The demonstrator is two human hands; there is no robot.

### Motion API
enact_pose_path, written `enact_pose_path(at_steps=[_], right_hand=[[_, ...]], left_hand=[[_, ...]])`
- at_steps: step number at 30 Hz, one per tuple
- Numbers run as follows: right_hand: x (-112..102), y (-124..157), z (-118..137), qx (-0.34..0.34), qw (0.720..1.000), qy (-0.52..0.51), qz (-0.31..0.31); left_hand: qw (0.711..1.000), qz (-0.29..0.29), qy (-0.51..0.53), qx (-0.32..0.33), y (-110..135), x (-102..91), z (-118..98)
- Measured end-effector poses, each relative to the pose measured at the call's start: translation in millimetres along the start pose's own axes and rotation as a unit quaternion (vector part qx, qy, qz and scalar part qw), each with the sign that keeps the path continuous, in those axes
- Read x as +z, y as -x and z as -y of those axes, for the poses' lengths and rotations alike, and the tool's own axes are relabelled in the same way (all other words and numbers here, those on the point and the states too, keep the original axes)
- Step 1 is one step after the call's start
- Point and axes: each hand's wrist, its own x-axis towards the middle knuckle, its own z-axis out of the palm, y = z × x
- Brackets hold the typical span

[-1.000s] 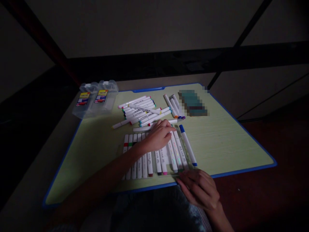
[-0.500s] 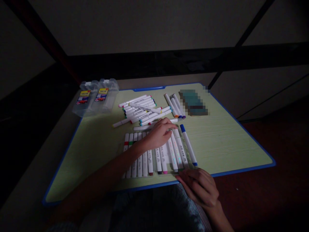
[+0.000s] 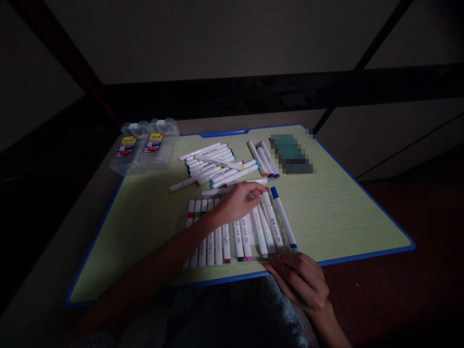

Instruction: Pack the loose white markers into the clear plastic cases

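- Your left hand (image 3: 237,203) lies across the row of markers (image 3: 217,237), palm down. The fingers are bent, and their tips rest on the far ends of the markers in the right part of the row.
- The light is too dim to tell whether those fingers pinch one marker or only press on them.
- Your right hand (image 3: 299,280) sits at the near edge of the table (image 3: 344,212), just beside the near right end of the row. Its fingers are loosely curved and close on nothing, and the fingertips are at the ends of the last markers.
- The row lies side by side in the near middle of the table, caps toward you.
- A blue-capped marker (image 3: 283,217) lies at the row's right edge, slightly tilted.
- A loose pile of markers (image 3: 213,166) lies beyond your left hand, with a small group of markers (image 3: 263,159) to its right.
- Two clear boxes (image 3: 145,145) with yellow labels stand at the far left corner.
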Motion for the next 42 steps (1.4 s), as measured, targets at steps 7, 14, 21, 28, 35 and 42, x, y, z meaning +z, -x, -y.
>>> enact_pose_path(at_steps=[7,14,21,28,35,42], right_hand=[[0,1,0,0.003,1.0,0.004,0.0],[1,2,0,0.006,1.0,0.003,-0.002],[1,1,0,0.001,1.0,0.012,-0.006],[1,2,0,0.007,1.0,0.01,-0.007],[-1,4,0,0.008,1.0,0.02,0.012],[-1,3,-1,0.004,1.0,0.024,0.009]], left_hand=[[0.983,-0.004,0.178,-0.041,-4,-2.6,-1],[0.965,0.002,0.257,-0.056,-4,-3.9,-1],[0.962,-0.024,0.267,-0.062,-2,-5.5,-1],[0.957,-0.104,0.252,-0.094,-3,-8.7,-2],[0.961,-0.141,0.206,-0.118,-5,-10.2,1],[0.97,-0.124,0.162,-0.13,-7,-6.4,3]])
